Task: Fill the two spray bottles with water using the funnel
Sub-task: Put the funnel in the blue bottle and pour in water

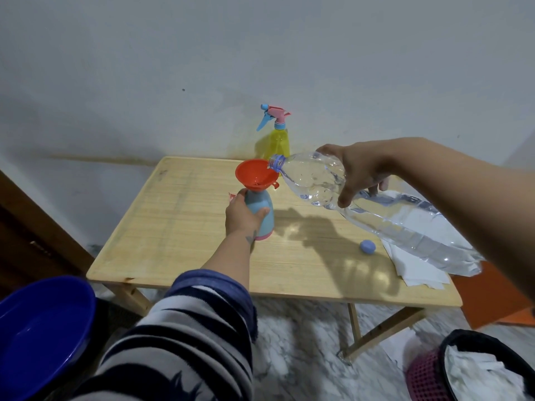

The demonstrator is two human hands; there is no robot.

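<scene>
A light blue spray bottle [265,202] with a pink base stands on the wooden table [179,227], its spray head off. An orange funnel [254,175] sits in its neck with a little water in it. My left hand [241,215] grips this bottle around its body. My right hand [356,172] holds a large clear water bottle [376,209], tilted with its open mouth over the funnel's rim. A yellow spray bottle [278,140] with a pink and blue trigger head stands at the table's far edge by the wall.
A blue bottle cap [367,246] lies on the table beside white paper sheets [417,270]. A small pink and white item [231,197] peeks out behind my left hand. A blue basin [37,334] sits at lower left, and a black bin [492,369] and pink basket [425,377] at lower right.
</scene>
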